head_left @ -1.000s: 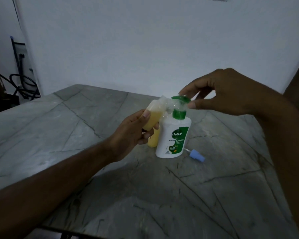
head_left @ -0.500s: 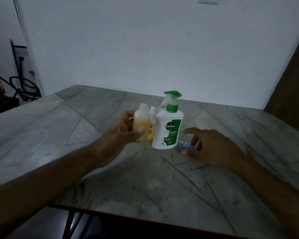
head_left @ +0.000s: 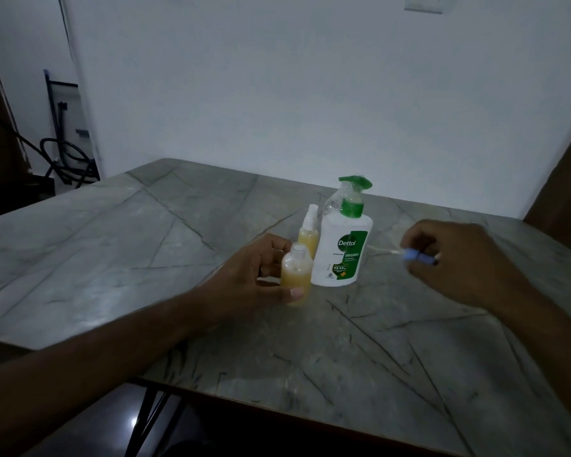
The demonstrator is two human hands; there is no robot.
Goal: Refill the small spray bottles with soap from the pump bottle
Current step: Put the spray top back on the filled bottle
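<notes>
A grey marbled surface point(head_left: 145, 258) is seen from above, with its near edge running across the lower part of the view and its far edge meeting a pale wall. Broad bare room lies on the surface to the left and in the foreground.

Near the middle, a white pump bottle point(head_left: 342, 249) with a green pump head stands upright. Just beside it on the left stands a capped spray bottle point(head_left: 309, 232) of yellow liquid, partly hidden by the pump bottle.

In front of these, an open-necked spray bottle point(head_left: 296, 275), also filled with yellow liquid, is held upright in the grip of the left hand point(head_left: 257, 275), thumb across its lower front and fingers behind. Whether its base touches the surface cannot be told.

To the right, well apart from the bottles, the right hand point(head_left: 459, 258) is closed on a blue spray cap point(head_left: 416, 255), whose thin clear tube points left toward the pump bottle. This hand and cap are blurred.

Both forearms are cut off at the frame edges.
</notes>
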